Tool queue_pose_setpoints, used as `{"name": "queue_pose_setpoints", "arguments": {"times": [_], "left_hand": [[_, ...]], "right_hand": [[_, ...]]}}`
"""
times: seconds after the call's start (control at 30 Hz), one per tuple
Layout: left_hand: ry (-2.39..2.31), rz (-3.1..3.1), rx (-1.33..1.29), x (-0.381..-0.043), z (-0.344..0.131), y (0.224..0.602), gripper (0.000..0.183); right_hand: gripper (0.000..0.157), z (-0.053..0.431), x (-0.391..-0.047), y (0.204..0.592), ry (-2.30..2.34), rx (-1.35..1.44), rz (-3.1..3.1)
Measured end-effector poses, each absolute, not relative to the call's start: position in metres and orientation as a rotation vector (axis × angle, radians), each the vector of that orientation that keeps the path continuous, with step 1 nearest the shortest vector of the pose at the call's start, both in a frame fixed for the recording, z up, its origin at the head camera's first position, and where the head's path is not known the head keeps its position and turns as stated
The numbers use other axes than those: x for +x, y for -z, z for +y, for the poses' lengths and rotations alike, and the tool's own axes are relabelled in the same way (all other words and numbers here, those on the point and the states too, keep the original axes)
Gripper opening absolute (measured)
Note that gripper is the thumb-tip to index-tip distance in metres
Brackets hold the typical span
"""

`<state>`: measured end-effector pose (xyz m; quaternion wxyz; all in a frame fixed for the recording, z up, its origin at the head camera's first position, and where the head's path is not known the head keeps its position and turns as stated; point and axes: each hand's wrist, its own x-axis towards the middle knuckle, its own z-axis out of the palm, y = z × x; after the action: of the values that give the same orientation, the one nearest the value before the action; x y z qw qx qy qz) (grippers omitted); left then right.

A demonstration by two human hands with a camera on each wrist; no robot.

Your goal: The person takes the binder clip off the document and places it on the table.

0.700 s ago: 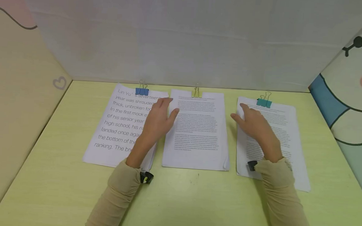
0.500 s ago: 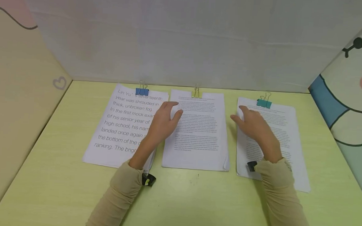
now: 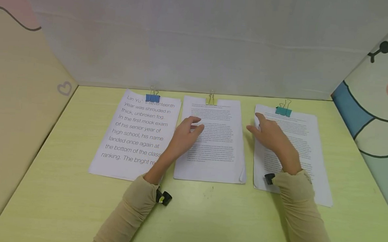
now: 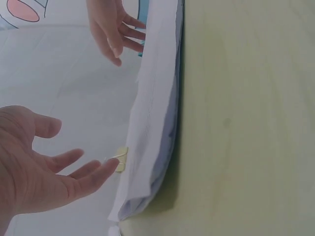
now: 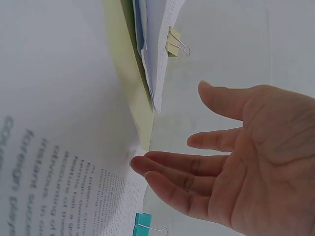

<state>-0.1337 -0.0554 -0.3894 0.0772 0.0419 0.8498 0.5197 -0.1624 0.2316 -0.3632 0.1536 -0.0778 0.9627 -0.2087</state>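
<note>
With fingers (image 5: 197, 163) loosely spread on left hand (image 3: 187, 137) and right hand (image 3: 273, 136), we could skew the middle papers (image 3: 211, 170) by sweeping low.

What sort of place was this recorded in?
Probably an enclosed desk or booth, though the wider room is out of view. A yellow-green table bears clipped paper stacks, with a whitish backdrop behind and a cartoon-decorated panel on the right.
</note>
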Motion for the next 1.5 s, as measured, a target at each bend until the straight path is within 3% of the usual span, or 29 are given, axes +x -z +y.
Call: {"name": "queue_pose_setpoints", "arguments": {"times": [0.8, 1.5], "left_hand": [[-1.631, 2.291, 0.043, -0.130, -0.050, 0.398, 0.046], [-1.764, 2.416, -0.295, -0.145, -0.071, 0.397, 0.044]], "right_hand": [[0.060, 0.228, -0.161, 0.369, 0.585, -0.275, 2.783], [0.058, 0.222, -0.159, 0.368, 0.643, -0.305, 2.753]]}}
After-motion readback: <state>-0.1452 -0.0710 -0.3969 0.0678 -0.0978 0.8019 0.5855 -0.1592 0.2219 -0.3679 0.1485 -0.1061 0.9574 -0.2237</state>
